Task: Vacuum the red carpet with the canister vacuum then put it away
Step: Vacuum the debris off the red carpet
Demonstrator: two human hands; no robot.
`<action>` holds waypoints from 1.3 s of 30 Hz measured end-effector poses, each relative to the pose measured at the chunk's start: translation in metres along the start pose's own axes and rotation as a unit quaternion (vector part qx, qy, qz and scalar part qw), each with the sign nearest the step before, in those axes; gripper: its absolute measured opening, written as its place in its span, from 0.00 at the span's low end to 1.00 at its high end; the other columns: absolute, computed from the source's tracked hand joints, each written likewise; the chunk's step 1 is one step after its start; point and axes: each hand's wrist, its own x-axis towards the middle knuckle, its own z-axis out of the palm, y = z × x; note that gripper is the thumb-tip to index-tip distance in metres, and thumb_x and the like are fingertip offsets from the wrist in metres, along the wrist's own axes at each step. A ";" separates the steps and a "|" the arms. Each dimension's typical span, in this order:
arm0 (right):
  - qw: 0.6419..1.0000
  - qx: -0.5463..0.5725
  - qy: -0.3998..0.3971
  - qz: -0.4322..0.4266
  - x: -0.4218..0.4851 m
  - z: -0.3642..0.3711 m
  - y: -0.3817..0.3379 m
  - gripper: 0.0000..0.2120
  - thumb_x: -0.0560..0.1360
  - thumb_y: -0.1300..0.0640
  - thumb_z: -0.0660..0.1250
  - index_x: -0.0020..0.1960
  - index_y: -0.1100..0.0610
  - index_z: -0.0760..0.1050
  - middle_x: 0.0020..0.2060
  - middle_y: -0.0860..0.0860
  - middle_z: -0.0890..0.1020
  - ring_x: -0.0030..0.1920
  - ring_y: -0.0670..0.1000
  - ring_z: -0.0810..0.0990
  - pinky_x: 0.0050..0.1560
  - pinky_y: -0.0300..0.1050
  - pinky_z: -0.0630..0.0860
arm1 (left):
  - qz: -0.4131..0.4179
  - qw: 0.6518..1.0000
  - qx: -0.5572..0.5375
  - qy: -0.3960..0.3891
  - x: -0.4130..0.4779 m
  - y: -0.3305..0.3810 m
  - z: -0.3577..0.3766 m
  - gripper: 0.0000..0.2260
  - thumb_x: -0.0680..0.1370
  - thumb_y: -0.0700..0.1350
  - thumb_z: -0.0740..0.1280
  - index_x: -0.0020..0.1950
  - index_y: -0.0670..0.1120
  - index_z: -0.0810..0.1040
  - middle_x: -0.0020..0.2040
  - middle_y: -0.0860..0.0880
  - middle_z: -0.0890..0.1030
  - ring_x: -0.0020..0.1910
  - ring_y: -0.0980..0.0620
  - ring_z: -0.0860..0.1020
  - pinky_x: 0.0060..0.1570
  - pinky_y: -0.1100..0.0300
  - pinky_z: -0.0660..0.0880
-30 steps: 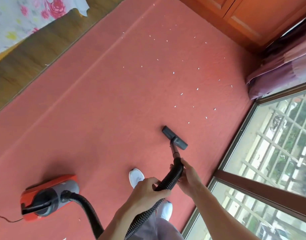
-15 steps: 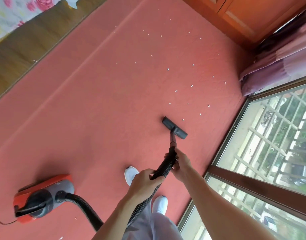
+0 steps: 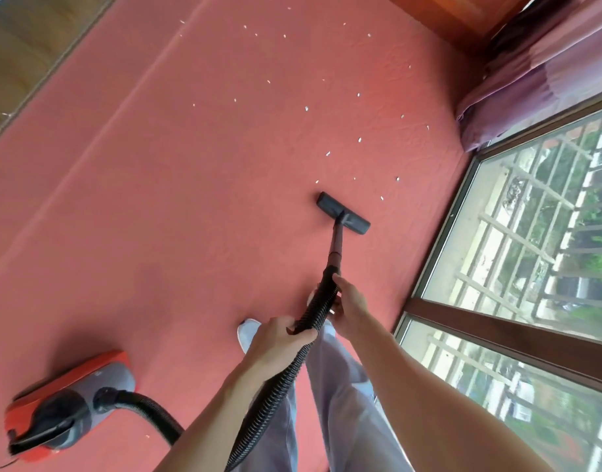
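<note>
A: Behind the left hand (image 3: pixel 275 340)?
B: Most of a white shoe (image 3: pixel 247 330). Other shoe (image 3: pixel 311 295) almost all hidden behind the hose (image 3: pixel 279 379), by the right hand (image 3: pixel 350 306).
A: Out past the right hand?
B: Tiny white bits (image 3: pixel 327 154), too small to tell what.
A: Far left of the left hand?
B: Canister vacuum (image 3: pixel 71 400), all blurry. Middle of the hose lost behind the left arm (image 3: pixel 207 413).

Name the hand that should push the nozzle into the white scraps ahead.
The right hand. It holds the front end of the hose, just behind the wand and in line with the nozzle, with the scraps just beyond. The left hand grips the hose farther back, probably just supporting it.
</note>
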 end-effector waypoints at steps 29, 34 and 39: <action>0.987 -0.120 -0.035 -0.099 0.041 0.078 -0.071 0.28 0.68 0.50 0.74 0.59 0.69 0.75 0.44 0.62 0.81 0.42 0.57 0.78 0.42 0.49 0.73 | -0.029 0.996 -0.066 0.048 0.053 0.023 -0.036 0.17 0.68 0.63 0.71 0.44 0.50 0.84 0.39 0.54 0.86 0.42 0.53 0.85 0.52 0.48 0.80; 0.991 -0.044 -0.056 -0.117 0.028 0.073 -0.110 0.14 0.76 0.58 0.69 0.53 0.69 0.74 0.41 0.62 0.80 0.36 0.56 0.81 0.40 0.48 0.78 | 0.013 0.994 -0.098 0.036 0.057 0.052 -0.041 0.12 0.71 0.56 0.76 0.48 0.50 0.83 0.39 0.54 0.86 0.39 0.58 0.85 0.45 0.60 0.80; 0.991 -0.061 -0.067 -0.093 0.016 0.063 -0.116 0.12 0.77 0.60 0.68 0.49 0.71 0.75 0.35 0.62 0.81 0.33 0.56 0.80 0.36 0.47 0.75 | 0.034 0.998 -0.029 -0.044 0.059 0.057 -0.057 0.18 0.62 0.65 0.77 0.44 0.55 0.84 0.40 0.51 0.86 0.40 0.53 0.85 0.48 0.48 0.82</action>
